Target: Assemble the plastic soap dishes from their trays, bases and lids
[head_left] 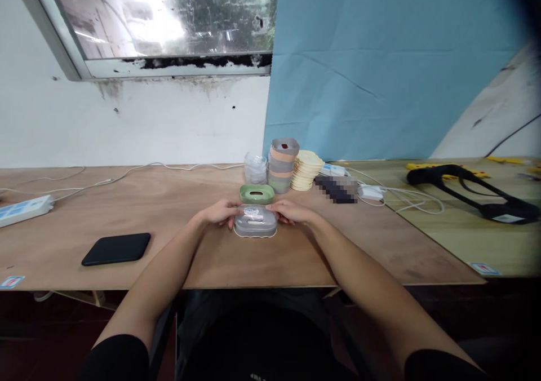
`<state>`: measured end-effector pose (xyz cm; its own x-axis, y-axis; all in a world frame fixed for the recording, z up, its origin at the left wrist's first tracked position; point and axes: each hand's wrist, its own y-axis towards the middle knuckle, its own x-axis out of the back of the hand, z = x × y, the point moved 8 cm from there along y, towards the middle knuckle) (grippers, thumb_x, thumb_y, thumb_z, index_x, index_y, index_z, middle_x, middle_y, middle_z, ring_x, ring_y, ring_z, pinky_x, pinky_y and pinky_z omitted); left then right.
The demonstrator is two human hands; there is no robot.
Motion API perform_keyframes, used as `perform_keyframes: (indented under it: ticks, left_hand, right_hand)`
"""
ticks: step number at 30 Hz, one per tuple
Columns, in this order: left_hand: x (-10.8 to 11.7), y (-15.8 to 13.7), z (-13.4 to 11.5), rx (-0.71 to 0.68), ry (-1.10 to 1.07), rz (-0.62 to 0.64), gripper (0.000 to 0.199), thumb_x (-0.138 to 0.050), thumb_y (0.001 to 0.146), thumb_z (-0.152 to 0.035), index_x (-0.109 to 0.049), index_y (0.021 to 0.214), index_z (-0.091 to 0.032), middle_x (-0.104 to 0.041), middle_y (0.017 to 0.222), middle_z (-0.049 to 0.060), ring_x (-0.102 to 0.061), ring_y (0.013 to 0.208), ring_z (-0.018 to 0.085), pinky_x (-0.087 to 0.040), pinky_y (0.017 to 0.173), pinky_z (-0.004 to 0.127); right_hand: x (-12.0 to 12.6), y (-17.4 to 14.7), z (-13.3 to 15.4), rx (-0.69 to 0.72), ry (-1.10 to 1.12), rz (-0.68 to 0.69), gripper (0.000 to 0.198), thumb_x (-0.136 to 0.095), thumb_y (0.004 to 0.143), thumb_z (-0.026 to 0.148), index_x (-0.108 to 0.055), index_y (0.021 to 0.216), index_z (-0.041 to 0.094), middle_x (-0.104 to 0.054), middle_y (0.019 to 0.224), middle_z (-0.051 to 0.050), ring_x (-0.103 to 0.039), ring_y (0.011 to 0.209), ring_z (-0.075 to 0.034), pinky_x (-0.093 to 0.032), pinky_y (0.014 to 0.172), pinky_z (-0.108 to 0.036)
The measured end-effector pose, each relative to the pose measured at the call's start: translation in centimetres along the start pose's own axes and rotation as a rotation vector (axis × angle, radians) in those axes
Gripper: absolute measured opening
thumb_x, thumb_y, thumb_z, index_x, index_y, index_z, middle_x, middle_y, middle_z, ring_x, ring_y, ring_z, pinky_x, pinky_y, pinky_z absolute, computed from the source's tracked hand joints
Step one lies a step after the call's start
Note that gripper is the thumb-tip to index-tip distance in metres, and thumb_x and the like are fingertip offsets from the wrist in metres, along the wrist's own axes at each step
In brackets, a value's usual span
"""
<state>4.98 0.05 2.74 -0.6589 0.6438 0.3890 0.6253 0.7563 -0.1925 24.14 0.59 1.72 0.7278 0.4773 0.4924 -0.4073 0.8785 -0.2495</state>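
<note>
A grey oval plastic box (pixel 255 223) with a clear cover, a round printed label and a scalloped pale lower rim lies on the table in front of me. My left hand (pixel 222 212) grips its left end, the thumb near the top edge. At the opposite end my right hand (pixel 291 211) is closed on it in the same way. Some of the fingers are hidden behind the box's sides. Just beyond it sits a green oval piece (pixel 256 195) with a slot in its middle.
Behind stand clear plastic pieces (pixel 255 169), a stack of grey, peach and green pieces (pixel 282 167) and a cream stack (pixel 306 171). A black phone-like slab (pixel 116 249) lies left, near a power strip (pixel 26 210). Cables, a charger (pixel 371 192) and a black strap frame (pixel 473 192) lie right.
</note>
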Motion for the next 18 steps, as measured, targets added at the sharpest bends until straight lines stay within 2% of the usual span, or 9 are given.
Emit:
perform_keyframes:
  ticks: [18]
  left_hand:
    - [-0.1, 0.0, -0.2, 0.003, 0.050, -0.012, 0.061, -0.058, 0.081, -0.045, -0.049, 0.131, -0.012, -0.059, 0.046, -0.003, -0.037, 0.031, 0.007, -0.025, 0.034, 0.018]
  right_hand:
    - [0.3, 0.5, -1.2, -0.037, -0.022, 0.000, 0.056, -0.050, 0.076, 0.071, -0.047, 0.059, 0.019, -0.042, 0.038, 0.006, -0.033, 0.027, -0.006, -0.022, 0.027, -0.019]
